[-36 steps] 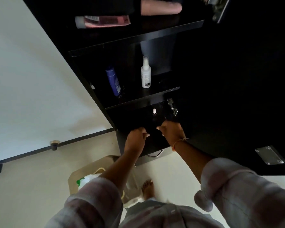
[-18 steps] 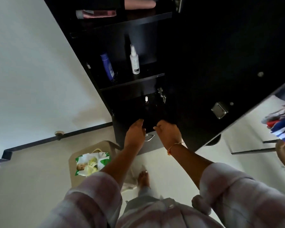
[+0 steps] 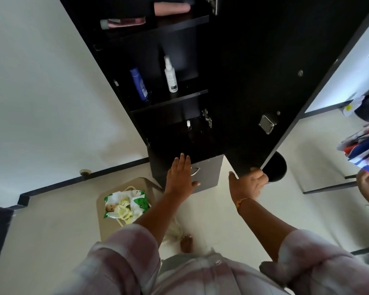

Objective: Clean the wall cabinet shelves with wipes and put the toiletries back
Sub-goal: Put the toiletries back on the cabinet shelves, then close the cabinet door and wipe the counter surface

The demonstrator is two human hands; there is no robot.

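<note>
My left hand [image 3: 180, 177] is spread flat, fingers straight, at the lower front edge of the black wall cabinet [image 3: 158, 158], and holds nothing. Well apart to its right, my right hand [image 3: 248, 184] curls its fingers round the bottom corner of the open black cabinet door [image 3: 254, 81]. Above the left hand, a blue plastic bottle [image 3: 139, 84] and a white spray bottle [image 3: 170, 74] stand on the middle shelf. A small white-capped item [image 3: 188, 123] sits on the lowest shelf. Below and left of the left hand, the green-and-white pack of wipes [image 3: 126, 206] lies on a beige stool [image 3: 100, 220].
</note>
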